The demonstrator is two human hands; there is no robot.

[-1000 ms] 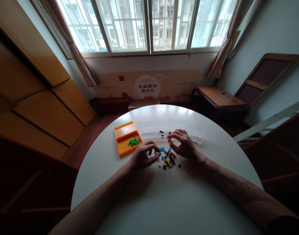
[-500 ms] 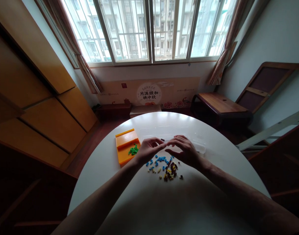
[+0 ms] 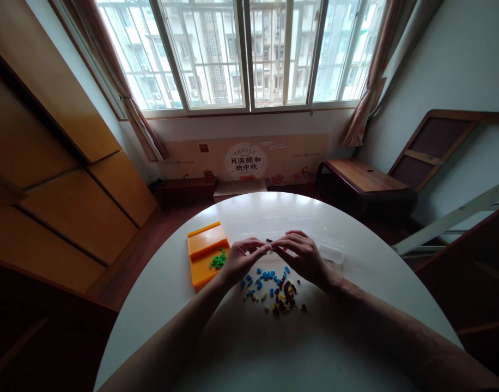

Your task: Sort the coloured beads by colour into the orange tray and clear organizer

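Note:
My left hand [image 3: 240, 261] and my right hand [image 3: 302, 255] meet at the fingertips above the table, both closed in a pinch. A small dark toy brick [image 3: 269, 240] shows just beyond the joined fingertips, partly hidden by them. Below the hands lie several loose blue bricks [image 3: 268, 276]. Nearer to me is a small pile of dark brown and yellow bricks [image 3: 285, 299]. Left of my left hand, green bricks [image 3: 219, 260] are heaped in an orange tray [image 3: 197, 276], whose right side is partly covered by that hand.
All this stands on a round white table [image 3: 159, 310]. A clear plastic container [image 3: 332, 253] sits behind my right hand. Past the far edge are a cardboard panel [image 3: 290, 158] under the window and a low wooden stand [image 3: 364, 174] to the right.
The view has shifted slightly, so the table sits a little lower. My right fingers and thumb have drawn closer together at the left fingertips. The loose bricks look unmoved.

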